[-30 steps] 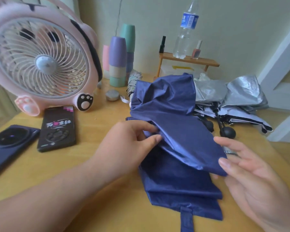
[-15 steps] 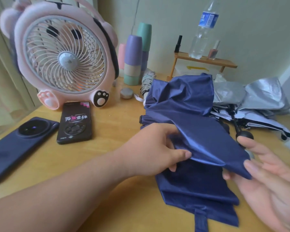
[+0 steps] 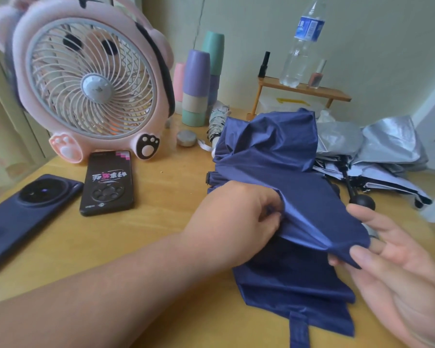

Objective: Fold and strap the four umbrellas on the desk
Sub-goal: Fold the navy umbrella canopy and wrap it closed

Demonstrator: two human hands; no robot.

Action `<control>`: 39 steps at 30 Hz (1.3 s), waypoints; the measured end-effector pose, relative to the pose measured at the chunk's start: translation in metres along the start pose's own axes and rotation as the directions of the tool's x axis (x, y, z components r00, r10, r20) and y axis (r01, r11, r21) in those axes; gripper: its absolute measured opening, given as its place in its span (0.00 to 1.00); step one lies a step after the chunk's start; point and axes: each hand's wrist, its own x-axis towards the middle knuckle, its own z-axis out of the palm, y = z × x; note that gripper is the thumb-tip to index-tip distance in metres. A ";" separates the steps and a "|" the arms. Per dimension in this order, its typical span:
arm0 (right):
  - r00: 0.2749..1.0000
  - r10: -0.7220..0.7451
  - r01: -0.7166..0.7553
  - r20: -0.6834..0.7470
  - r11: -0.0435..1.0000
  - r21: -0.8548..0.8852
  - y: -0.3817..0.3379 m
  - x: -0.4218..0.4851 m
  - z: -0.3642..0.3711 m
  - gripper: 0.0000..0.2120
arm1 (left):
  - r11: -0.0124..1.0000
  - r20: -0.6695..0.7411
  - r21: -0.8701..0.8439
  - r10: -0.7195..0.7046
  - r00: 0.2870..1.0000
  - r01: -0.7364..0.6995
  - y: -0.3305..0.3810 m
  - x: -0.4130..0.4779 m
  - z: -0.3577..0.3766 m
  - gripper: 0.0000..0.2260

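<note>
A navy blue umbrella lies collapsed on the wooden desk, its canopy loose and its strap hanging toward the near edge. My left hand grips a fold of the blue fabric from the left. My right hand pinches the corner of the same flap between thumb and fingers. Behind lies a silver umbrella with a black knob handle, unfolded and crumpled. A rolled grey patterned umbrella lies behind the blue one, partly hidden.
A pink fan stands at the back left. Two phones lie in front of it. Stacked pastel cups, a small round tin and a little wooden shelf with a water bottle line the wall.
My left hand has pushed deeper into the blue fabric and curled round a fold. My right hand now pinches the flap's corner. The view has shifted to the left.
</note>
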 end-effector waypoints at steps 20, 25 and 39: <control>0.982 0.052 -0.054 -0.180 0.999 -0.007 -0.017 -0.002 0.012 0.34 | 0.965 -0.105 0.125 -0.219 0.970 0.232 -0.019 -0.003 -0.036 0.01; 0.983 0.059 -0.066 -0.173 0.997 -0.034 -0.016 -0.002 0.012 0.34 | 0.979 -0.076 0.136 -0.141 0.987 0.151 -0.016 -0.003 -0.030 0.05; 0.977 0.037 -0.048 -0.208 0.998 -0.047 -0.017 0.000 0.012 0.34 | 0.997 0.087 -0.045 0.066 0.994 -0.062 -0.021 -0.005 -0.033 0.10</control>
